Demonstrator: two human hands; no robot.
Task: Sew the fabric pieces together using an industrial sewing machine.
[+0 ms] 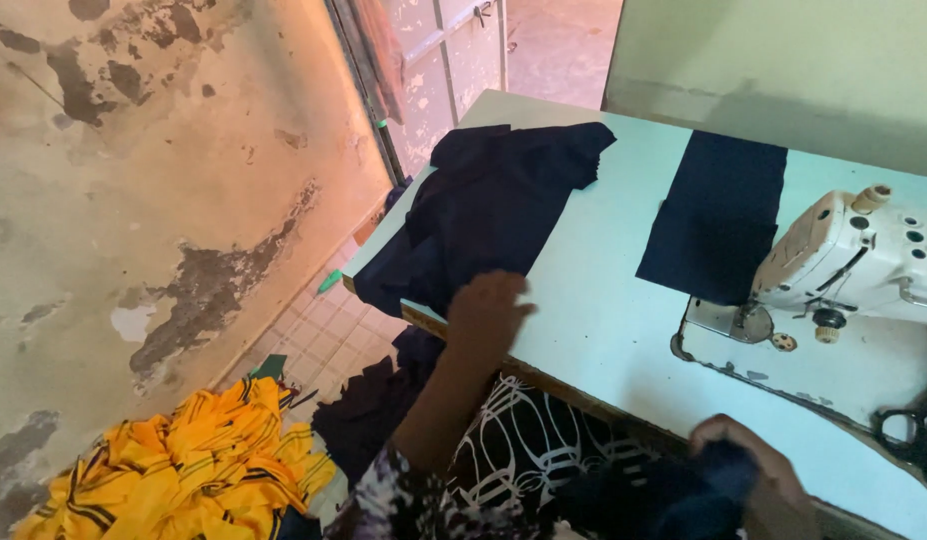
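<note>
— Where is the left hand (486, 312)?

— It reaches across the near-left edge of the pale blue tabletop (603, 300) and rests on the heap of dark navy cloth pieces (483, 215) at the left corner. Its fingers lie spread and flat on the top piece, unclenched, not pinching anything yet.

— And the right hand (743, 470)?

— Low at the near edge, its fingers clenched round a bunched piece of dark navy fabric (703, 485).

— How would the heap handle?

— It looks soft, limp and light; pieces will likely sag and slide over each other, part already spilling over the left edge. A pinch at a free corner or edge of the top piece seems the surest hold.

— Anything else there?

— A flat navy rectangle of cloth (718, 215) lies toward the far edge, beside the white sewing machine (863, 260). Yellow striped garments (193, 460) lie heaped on the floor.
</note>
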